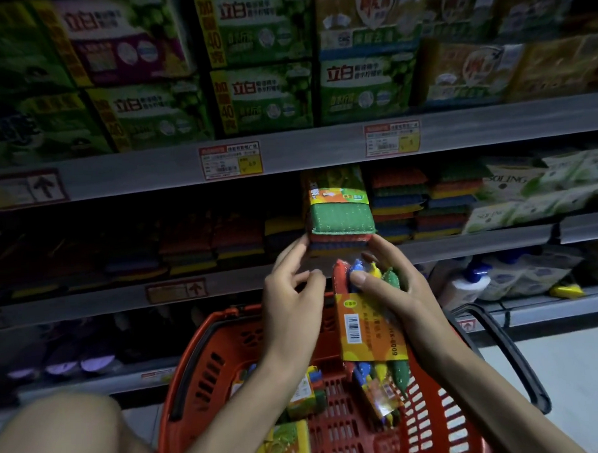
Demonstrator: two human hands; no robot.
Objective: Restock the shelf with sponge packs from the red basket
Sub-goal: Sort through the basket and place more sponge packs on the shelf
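**Two hands, two packs at the shelf edge**

One red basket (191, 378) sits near, below the hands. At least three sponge packs lie in it: one at centre (306, 393), one nearest (290, 446), and one to the right (378, 397), partly under the raised pack.

The right hand (396, 290) grips one sponge pack (367, 329) above the basket's far rim. Its fingers wrap the right side and its thumb lies across the top. The pack holds red, blue, yellow and green sponges on edge in an orange sleeve with a barcode.

One upright pack (338, 207), green face forward, stands at the front of the middle shelf (480, 240), directly beyond both hands. The left hand (293, 291) holds nothing. Its fingers are loosely bent, with the index tip at that pack's lower left corner.

Stacks of coloured sponges fill the shelf on both sides. Those on the left are too dark to count. White packets (529, 195) lie far right.

Two red-and-yellow price tags (231, 160) (392, 139) hang on the rail above, under rows of green boxes (264, 91).
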